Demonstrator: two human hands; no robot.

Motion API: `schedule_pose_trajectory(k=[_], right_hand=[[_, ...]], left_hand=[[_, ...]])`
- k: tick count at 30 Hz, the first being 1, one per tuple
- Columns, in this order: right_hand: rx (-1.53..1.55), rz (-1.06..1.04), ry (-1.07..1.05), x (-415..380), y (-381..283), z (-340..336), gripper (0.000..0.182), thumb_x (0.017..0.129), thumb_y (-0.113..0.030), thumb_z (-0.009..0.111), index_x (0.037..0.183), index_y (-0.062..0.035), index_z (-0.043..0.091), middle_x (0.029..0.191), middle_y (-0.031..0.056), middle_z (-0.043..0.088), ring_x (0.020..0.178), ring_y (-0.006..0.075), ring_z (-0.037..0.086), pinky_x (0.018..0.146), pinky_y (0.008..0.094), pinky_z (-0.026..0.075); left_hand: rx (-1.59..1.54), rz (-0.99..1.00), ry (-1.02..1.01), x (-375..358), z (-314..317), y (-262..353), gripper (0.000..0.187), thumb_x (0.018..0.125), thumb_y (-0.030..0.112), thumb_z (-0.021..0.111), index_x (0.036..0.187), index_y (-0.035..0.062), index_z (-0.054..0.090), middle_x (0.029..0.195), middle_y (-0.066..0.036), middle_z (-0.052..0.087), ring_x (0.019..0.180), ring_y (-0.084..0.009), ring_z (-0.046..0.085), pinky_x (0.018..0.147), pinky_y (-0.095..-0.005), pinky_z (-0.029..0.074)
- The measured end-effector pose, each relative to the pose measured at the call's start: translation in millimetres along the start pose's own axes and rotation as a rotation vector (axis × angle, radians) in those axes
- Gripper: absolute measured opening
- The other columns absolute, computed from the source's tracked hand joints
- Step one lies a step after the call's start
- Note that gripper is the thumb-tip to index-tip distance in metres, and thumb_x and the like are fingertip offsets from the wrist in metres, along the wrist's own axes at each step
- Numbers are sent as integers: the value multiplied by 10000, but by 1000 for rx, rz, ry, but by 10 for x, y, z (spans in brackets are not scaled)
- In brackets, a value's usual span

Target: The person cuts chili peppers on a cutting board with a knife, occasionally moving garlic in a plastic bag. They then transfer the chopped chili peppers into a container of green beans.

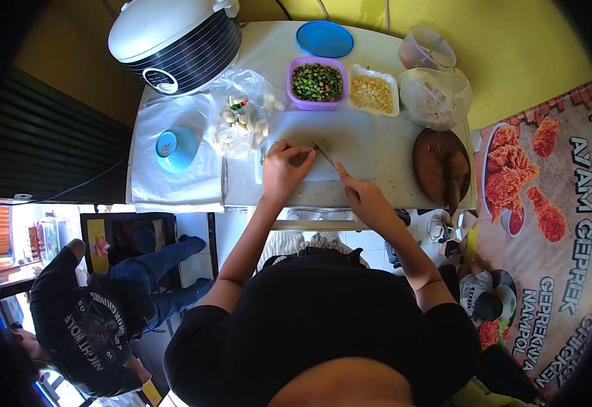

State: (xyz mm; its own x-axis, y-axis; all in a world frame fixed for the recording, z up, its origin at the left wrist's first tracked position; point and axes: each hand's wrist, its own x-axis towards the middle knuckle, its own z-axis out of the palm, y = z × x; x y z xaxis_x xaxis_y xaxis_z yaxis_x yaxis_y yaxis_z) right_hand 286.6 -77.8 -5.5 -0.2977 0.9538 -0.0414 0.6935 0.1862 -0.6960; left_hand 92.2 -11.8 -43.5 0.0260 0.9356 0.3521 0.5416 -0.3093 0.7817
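Observation:
My left hand [284, 171] presses down on something small on the white cutting board [367, 146]; what it pins is hidden under the fingers. My right hand [364, 197] grips a knife [324, 153] whose blade points toward the left hand's fingertips. Just left of the board lies a clear plastic bag of peeled garlic cloves [240, 122].
At the back stand a purple tub of chopped green chillies [317, 83], a white tray of chopped yellowish bits [373, 92], a blue lid [324, 39], a clear bag [435, 98] and a rice cooker [174, 41]. A blue bowl [175, 148] sits left, a stone mortar [441, 167] right. Another person [99, 319] crouches lower left.

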Motion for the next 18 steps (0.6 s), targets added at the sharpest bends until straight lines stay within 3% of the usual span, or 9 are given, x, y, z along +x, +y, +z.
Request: schedule_pose_trajectory(k=[3, 5, 6, 8, 11, 18], right_hand=[[77, 69, -68, 29, -66, -90, 531, 929, -73, 476, 1442, -156, 366, 669, 244, 557, 587, 384, 594, 586, 426, 469], [179, 81, -25, 25, -67, -88, 505, 926, -44, 505, 1415, -130, 413, 606, 153, 397, 504, 185, 377, 528, 292, 378], [179, 84, -29, 28, -62, -78, 505, 926, -44, 505, 1415, -130, 413, 606, 153, 397, 504, 185, 377, 528, 292, 378], [86, 40, -27, 40, -54, -46, 515, 929, -72, 487, 1428, -162, 393, 657, 251, 545, 567, 386, 585, 574, 416, 464], [60, 105, -40, 77, -110, -30, 504, 933, -77, 487, 1423, -160, 400, 650, 259, 538, 567, 393, 585, 571, 422, 463], [73, 81, -8, 176, -80, 74, 504, 944, -98, 478, 1434, -169, 381, 652, 277, 532, 570, 407, 586, 565, 437, 461]], left_hand=[[10, 4, 0, 25, 5, -8, 133, 739, 135, 764, 846, 58, 750, 775, -76, 637, 702, -203, 625, 664, -306, 499], [-27, -19, 11, 23, 24, -11, 114, 727, 166, 754, 800, 80, 742, 747, -61, 602, 725, -229, 602, 660, -345, 493], [-28, -24, 10, 22, 23, -16, 114, 727, 166, 754, 800, 80, 742, 747, -61, 602, 725, -229, 602, 660, -345, 493], [6, -3, -12, 34, 12, -23, 124, 742, 130, 761, 841, 56, 748, 770, -73, 637, 682, -187, 626, 648, -291, 505], [-71, -47, -19, 35, 11, -25, 111, 736, 158, 750, 802, 70, 741, 752, -60, 611, 706, -217, 604, 643, -332, 493], [-73, -34, -45, 24, 6, -59, 120, 742, 160, 748, 821, 70, 745, 770, -67, 625, 702, -209, 607, 647, -327, 496]])
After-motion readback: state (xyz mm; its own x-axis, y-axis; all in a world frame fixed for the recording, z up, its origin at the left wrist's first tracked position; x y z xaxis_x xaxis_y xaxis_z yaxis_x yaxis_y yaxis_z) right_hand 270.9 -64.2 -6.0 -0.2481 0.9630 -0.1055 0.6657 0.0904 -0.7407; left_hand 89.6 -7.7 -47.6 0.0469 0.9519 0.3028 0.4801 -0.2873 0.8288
